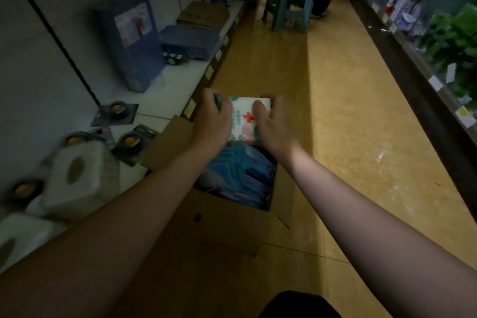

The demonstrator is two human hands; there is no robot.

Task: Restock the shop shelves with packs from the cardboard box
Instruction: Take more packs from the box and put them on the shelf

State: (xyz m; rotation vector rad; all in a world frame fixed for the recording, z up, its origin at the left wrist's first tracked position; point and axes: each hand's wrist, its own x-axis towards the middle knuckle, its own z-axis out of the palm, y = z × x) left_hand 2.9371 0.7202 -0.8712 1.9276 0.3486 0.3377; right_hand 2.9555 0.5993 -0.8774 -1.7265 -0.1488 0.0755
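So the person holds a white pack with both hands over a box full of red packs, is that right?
Not quite. The head view shows that the packs in the box are blue, not red. The rest holds: the left hand and the right hand both hold the white pack over the box.

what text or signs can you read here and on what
No words read clearly.
Red cross sign: on the white pack gripped by the left hand and right hand; its teal print is too blurred.
Blue pack label: blurred.
Shelf-edge price tags: too small.
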